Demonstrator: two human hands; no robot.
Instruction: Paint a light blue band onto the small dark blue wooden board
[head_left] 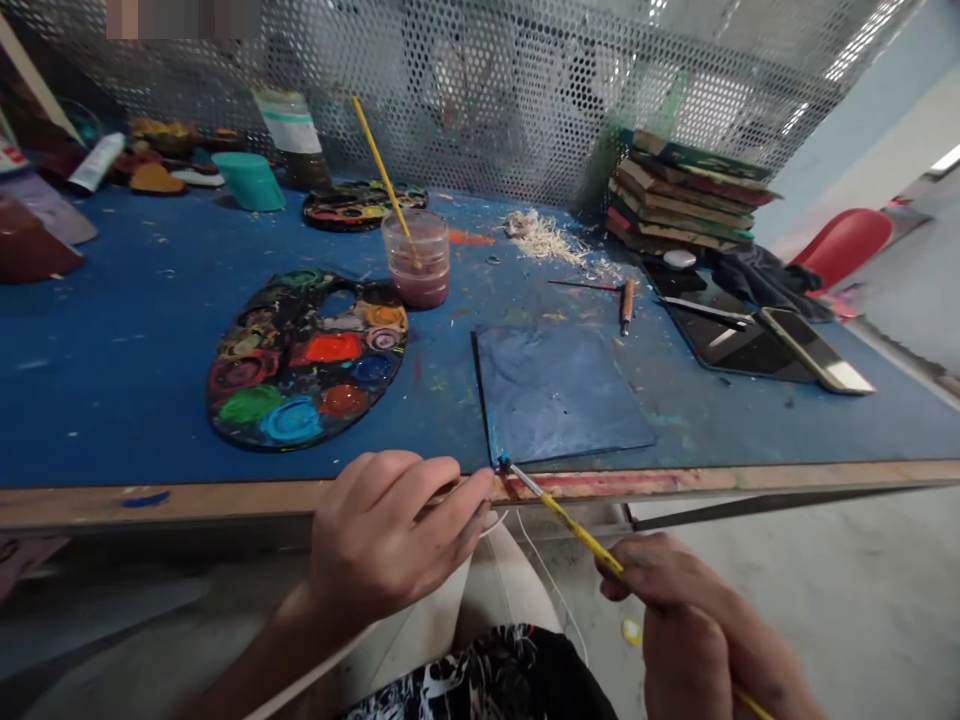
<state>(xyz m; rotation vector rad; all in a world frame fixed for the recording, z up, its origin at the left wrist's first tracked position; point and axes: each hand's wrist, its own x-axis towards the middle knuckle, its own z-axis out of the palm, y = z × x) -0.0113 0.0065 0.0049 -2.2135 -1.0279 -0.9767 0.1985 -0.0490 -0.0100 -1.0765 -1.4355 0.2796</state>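
My right hand (686, 600) grips a yellow-handled paintbrush (574, 530). Its dark bristles, tipped with blue paint, touch the near left corner of a flat, square, blue-painted panel (562, 395). At that same corner, my left hand (397, 535) is at the table's front edge with its fingers bent and close together. The fingertips are beside the corner; the thumb is hidden, and what they grip, if anything, does not show. Left of the panel lies a paint palette (300, 350) with blue, green, orange and red paint in its wells.
Behind the palette, a clear cup (416, 260) of murky water holds a second brush (382, 165). A wooden-handled tool (627, 305), pale shavings (544, 235), stacked books (686, 195), a tablet (720, 340) and a phone (817, 350) lie farther back. Metal mesh (480, 90) closes off the rear.
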